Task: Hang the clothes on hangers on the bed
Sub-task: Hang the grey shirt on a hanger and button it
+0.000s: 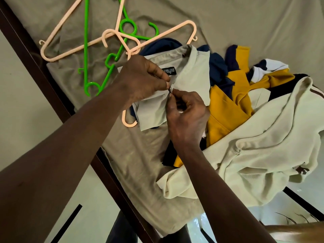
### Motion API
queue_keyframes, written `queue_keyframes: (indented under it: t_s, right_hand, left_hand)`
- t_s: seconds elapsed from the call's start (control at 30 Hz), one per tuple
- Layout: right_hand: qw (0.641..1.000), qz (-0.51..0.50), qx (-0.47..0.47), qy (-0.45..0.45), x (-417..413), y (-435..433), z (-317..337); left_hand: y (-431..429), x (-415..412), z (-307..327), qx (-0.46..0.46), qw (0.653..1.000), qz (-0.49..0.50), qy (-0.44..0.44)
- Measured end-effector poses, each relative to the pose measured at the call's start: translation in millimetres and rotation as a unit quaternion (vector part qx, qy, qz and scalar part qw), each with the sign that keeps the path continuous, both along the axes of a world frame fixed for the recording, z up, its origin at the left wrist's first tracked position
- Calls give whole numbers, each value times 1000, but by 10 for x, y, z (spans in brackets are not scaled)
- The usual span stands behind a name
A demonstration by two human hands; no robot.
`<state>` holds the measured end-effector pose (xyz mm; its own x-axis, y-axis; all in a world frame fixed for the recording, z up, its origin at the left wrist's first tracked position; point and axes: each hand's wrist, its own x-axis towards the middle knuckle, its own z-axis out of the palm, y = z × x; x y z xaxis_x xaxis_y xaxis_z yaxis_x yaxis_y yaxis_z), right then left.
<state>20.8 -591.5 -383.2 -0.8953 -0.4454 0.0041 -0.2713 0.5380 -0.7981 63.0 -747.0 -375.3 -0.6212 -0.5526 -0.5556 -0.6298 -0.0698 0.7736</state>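
Observation:
A pale grey collared shirt with a black neck label lies on the bed, with a peach hanger hook sticking out from under its collar. My left hand pinches the collar placket at the top button. Right below it, my right hand pinches the same placket edge, fingertips meeting the left hand's. A pile of clothes sits to the right: a mustard and navy garment and a cream sweatshirt. Loose peach hangers and green hangers lie at the upper left.
The bed is covered with a grey-brown sheet. Its dark wooden frame runs diagonally on the left, with pale floor beyond. The cream sweatshirt hangs over the bed's near edge at the right.

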Motion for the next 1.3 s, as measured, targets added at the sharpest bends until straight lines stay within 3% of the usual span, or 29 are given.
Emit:
queue_keyframes:
  t_s: [0.4,0.67,0.9,1.03,1.1,1.2,1.3]
  right_hand:
    - [988,60,90,109,66,-110,-49]
    - [978,105,131,123,22,-195,-71]
    - [982,104,138,83,62,-197,-109]
    - [996,72,56,-15,-60,-100,-63]
    - [996,51,45,-50,-133,-64,-44]
    - [994,62,56,-75,-197,-35,-63]
    - [989,92,82,-81,-243,-19,-125]
  left_hand:
    - [84,-3,-14,-3,998,53,-29]
    - [51,-40,30,-37,997,43,-51]
    - [82,-5,49,-67,995,19,-73]
    - [-56,61,121,-64,992,-77,-74]
    - [-161,59,207,-130,962,-208,-122]
    - [-336,9,298,-268,864,-381,-188]
    - [-517,4,276,-411,778,-414,-233]
